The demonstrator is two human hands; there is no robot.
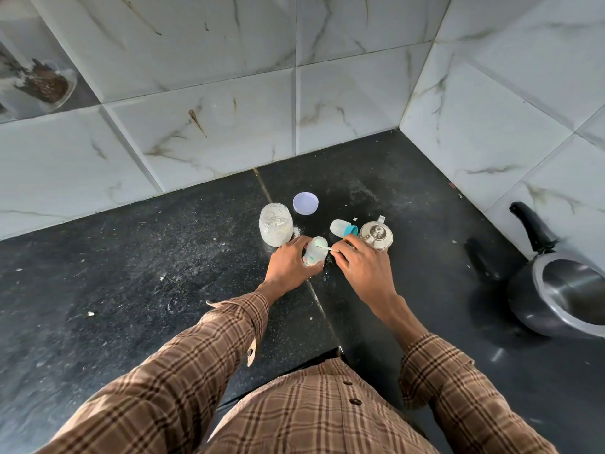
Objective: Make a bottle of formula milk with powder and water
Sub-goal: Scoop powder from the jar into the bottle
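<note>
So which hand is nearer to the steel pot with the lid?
The right. The right hand holds a scoop and lies against the near side of the pot; the left hand holds the bottle, farther left.

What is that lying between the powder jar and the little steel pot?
In the head view, the bottle's clear cap with its teal ring lies on its side between the powder jar and the steel pot, close beside the pot.

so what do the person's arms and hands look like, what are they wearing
Both arms wear long sleeves of a brown and tan checked shirt with dark buttons down the front. The left sleeve's cuff hangs unbuttoned; the right sleeve ends above the wrist. Left hand and right hand are bare.
</note>
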